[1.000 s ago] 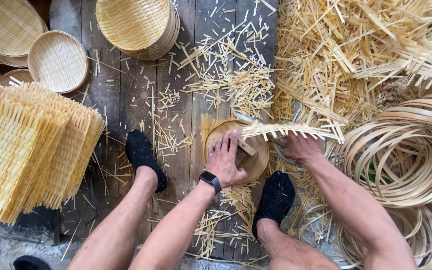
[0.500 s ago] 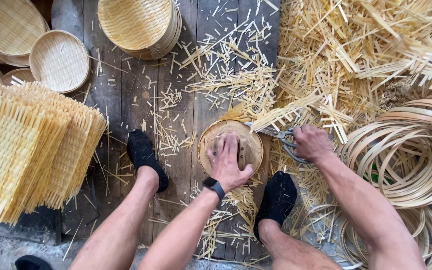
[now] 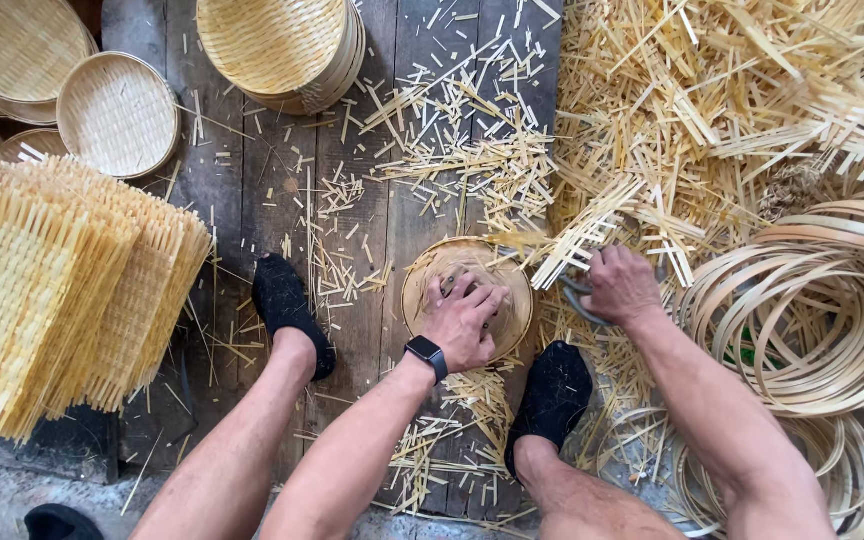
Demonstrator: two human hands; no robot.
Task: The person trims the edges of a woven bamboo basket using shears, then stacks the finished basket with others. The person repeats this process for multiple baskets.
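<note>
My left hand (image 3: 465,320), with a dark watch on its wrist, presses flat on a small round woven bamboo basket (image 3: 430,285) that lies on the wooden floor between my two black-shoed feet. My right hand (image 3: 619,284) is closed around the grey handles of shears (image 3: 575,295) at the basket's right rim. The shear blades are hidden under a strip of trimmed bamboo ends (image 3: 592,225) that lies just beside the rim.
A stack of square woven bamboo mats (image 3: 52,290) lies at the left. Finished round baskets (image 3: 117,112) and a stacked pile (image 3: 282,45) sit at the top. A heap of bamboo offcuts (image 3: 712,100) is at upper right, bamboo hoops (image 3: 812,300) at the right.
A cut strip of bamboo ends has come off the basket's rim and dropped to the right. My right hand with the shears moved in to the rim; my left hand shifted on the basket.
</note>
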